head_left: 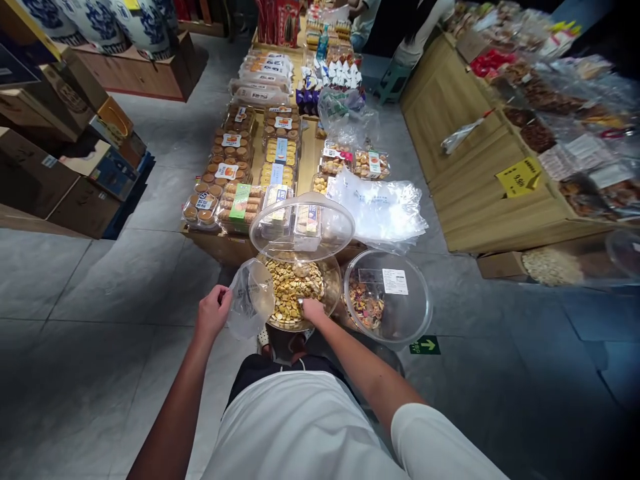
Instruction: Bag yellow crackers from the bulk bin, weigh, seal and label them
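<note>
The tub (336,283) holds loose yellow snacks (289,283). To the tub's left, the left hand (215,308) has its fingers pinched together on a clear bag (243,312), which overlaps the tub's edge. In the tub, the right hand (313,311) curls its fingers at the snacks (something small and pale shows there; I cannot tell what they grip). Behind the tub tilts a clear lid (330,230); right of it sits another container (417,310).

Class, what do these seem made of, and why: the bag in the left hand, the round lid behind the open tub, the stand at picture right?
Bag: thin, translucent plastic film, judging by its soft wrinkles.
Round lid: probably stiff, glossy plastic; it is see-through with bright highlights along its edge.
Stand: wood or wood-look laminate, with streaked brown grain; sheen unclear.
</note>
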A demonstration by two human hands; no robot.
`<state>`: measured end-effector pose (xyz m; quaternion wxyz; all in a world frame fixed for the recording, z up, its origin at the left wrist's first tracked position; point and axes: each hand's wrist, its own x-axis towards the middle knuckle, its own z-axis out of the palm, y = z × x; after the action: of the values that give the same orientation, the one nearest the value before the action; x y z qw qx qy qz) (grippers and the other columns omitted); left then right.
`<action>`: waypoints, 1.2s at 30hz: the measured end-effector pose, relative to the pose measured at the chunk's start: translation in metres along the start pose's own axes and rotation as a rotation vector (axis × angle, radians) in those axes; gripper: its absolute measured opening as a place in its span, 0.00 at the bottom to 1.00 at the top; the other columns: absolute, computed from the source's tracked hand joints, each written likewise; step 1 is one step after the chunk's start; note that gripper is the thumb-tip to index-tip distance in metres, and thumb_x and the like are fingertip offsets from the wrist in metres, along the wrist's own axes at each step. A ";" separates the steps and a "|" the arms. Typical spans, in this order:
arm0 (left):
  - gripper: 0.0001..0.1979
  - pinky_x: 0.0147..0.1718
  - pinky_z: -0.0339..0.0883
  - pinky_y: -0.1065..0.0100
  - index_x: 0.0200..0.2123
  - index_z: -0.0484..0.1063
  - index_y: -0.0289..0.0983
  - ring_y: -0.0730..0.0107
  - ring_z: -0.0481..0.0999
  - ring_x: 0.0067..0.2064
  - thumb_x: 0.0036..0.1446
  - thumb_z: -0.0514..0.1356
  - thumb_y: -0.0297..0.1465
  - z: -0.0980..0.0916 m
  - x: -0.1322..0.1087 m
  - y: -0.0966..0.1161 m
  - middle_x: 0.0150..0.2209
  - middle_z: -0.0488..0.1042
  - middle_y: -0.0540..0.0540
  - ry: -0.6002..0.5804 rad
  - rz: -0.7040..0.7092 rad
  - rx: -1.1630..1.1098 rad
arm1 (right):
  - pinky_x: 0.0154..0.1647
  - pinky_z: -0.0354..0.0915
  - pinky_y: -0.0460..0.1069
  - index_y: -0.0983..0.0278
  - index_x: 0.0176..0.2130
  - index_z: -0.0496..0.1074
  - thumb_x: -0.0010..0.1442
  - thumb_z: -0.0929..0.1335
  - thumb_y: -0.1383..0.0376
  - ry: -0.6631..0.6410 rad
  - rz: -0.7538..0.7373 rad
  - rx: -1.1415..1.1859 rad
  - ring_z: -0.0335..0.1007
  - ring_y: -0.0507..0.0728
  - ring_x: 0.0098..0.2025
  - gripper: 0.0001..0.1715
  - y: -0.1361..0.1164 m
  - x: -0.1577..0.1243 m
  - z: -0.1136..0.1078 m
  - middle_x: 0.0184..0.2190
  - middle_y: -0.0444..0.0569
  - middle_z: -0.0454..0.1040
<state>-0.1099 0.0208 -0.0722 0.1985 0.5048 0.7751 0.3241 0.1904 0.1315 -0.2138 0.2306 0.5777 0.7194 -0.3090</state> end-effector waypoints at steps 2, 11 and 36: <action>0.11 0.32 0.59 0.70 0.34 0.72 0.40 0.70 0.68 0.28 0.64 0.57 0.40 -0.002 -0.002 -0.002 0.24 0.68 0.53 0.007 -0.008 0.005 | 0.52 0.71 0.52 0.64 0.50 0.80 0.54 0.75 0.69 -0.016 -0.023 -0.006 0.77 0.67 0.55 0.22 -0.002 0.004 0.003 0.52 0.63 0.80; 0.11 0.33 0.59 0.70 0.35 0.73 0.40 0.69 0.69 0.28 0.64 0.57 0.39 -0.005 -0.009 -0.014 0.25 0.68 0.53 0.070 -0.039 0.068 | 0.50 0.70 0.49 0.66 0.51 0.80 0.61 0.70 0.68 -0.071 -0.045 -0.003 0.77 0.65 0.55 0.18 0.030 0.020 0.000 0.52 0.60 0.80; 0.11 0.34 0.61 0.69 0.38 0.76 0.39 0.68 0.71 0.30 0.64 0.57 0.38 -0.008 -0.015 -0.009 0.29 0.73 0.50 0.163 -0.049 0.118 | 0.22 0.55 0.41 0.66 0.32 0.78 0.62 0.70 0.63 -0.445 -0.149 0.559 0.53 0.47 0.18 0.10 0.039 0.035 0.011 0.17 0.37 0.63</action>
<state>-0.1149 0.0016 -0.0734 0.1127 0.4684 0.8184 0.3131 0.2207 0.1533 -0.2524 0.1917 0.4828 0.5796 -0.6279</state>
